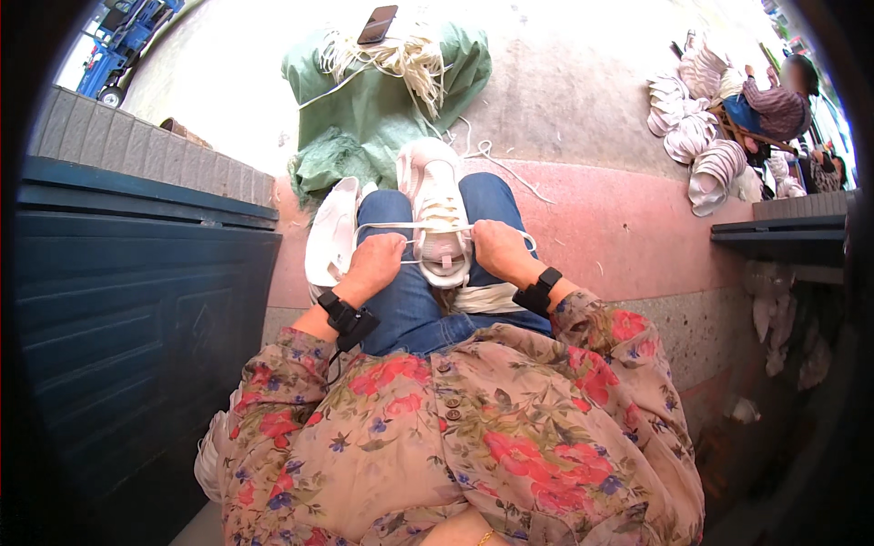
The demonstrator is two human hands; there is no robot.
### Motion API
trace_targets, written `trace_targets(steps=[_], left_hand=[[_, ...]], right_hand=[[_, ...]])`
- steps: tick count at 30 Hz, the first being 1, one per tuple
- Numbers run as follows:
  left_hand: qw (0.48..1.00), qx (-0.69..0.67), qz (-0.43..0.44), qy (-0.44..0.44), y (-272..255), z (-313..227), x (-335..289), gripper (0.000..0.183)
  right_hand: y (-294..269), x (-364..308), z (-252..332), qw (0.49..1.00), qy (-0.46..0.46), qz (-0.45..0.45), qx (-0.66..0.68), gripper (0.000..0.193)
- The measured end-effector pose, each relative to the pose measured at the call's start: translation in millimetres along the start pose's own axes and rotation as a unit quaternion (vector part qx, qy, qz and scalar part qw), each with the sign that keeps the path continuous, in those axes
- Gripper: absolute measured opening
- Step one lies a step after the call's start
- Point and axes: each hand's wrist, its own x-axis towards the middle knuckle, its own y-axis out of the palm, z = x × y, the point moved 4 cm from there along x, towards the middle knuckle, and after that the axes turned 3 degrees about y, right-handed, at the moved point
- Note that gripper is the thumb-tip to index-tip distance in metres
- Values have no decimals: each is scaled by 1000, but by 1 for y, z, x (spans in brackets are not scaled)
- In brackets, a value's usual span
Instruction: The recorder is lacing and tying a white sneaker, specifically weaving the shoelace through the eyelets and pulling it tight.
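Observation:
A white sneaker (426,182) lies between my knees, toe pointing away and opening toward me. Its lace (396,225) is threaded through the upper part and stretches out to both sides. My left hand (380,257) is closed on the lace to the left of the shoe's opening. On the other side, my right hand (500,248) grips the lace too, with a loop of it showing past the knuckles. The fingertips of both hands are partly hidden. More white shoes (331,232) sit against my left leg. A bundle of off-white laces (490,298) lies under my right wrist.
Ahead stands a low support draped in green sacking (355,118), with a heap of laces (423,68) and a phone (378,25) on top. A blue panelled door (137,318) is at my left. Stacked white shoes (716,173) and a seated person (778,105) are far right.

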Motion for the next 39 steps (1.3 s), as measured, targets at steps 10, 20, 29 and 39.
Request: trace_targets(steps=[10, 20, 29, 39], left_hand=[[988, 150, 31, -27, 9, -16, 8, 17], [949, 301, 12, 93, 17, -36, 17, 8], [954, 265, -121, 76, 3, -30, 2, 13], [919, 302, -111, 227, 20, -47, 9, 8]], right_hand=[[9, 0, 22, 974, -159, -56, -151, 2], [1, -4, 28, 970, -161, -61, -171, 9], [-10, 5, 2, 982, -71, -91, -147, 18], [-4, 5, 1, 979, -170, -94, -62, 13]])
